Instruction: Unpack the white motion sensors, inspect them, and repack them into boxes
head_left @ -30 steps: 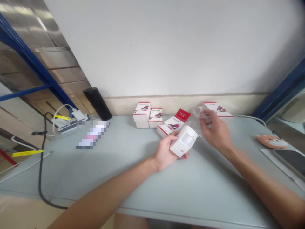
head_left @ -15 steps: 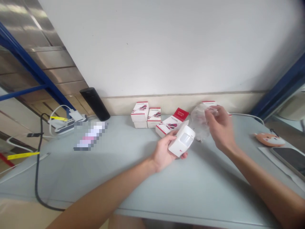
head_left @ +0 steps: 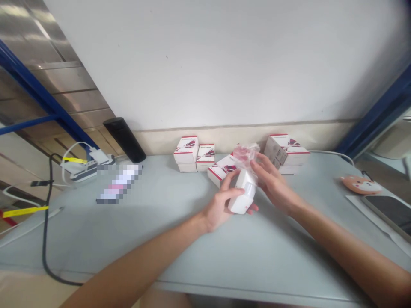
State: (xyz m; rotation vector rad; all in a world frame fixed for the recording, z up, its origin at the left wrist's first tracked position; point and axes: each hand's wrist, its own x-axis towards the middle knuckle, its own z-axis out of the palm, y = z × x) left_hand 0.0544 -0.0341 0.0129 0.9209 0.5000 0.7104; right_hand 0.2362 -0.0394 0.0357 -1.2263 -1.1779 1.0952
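Note:
My left hand (head_left: 220,207) is wrapped round a white motion detector (head_left: 241,204), its thumb across the front beside the sensor window. A clear, crumpled plastic bag (head_left: 245,155) lies at the detector's far end. My right hand (head_left: 271,177) grips the bag with its fingers and is close against the detector's right side; the fingertips are partly hidden. Behind my hands, a white and red box (head_left: 221,169) lies on the table, partly covered by the bag.
Small white and red boxes (head_left: 187,149) stand by the wall, with more boxes (head_left: 297,156) at right. A black cylinder (head_left: 125,139), a blurred-out phone (head_left: 119,184), a power strip (head_left: 93,167) and cables are at left. An orange animal-faced pouch (head_left: 361,185) and a dark device (head_left: 390,211) lie at right.
My right hand has moved left and down with the plastic bag, bringing it to the detector. The detector is tilted differently in my left hand, whose thumb now crosses its front.

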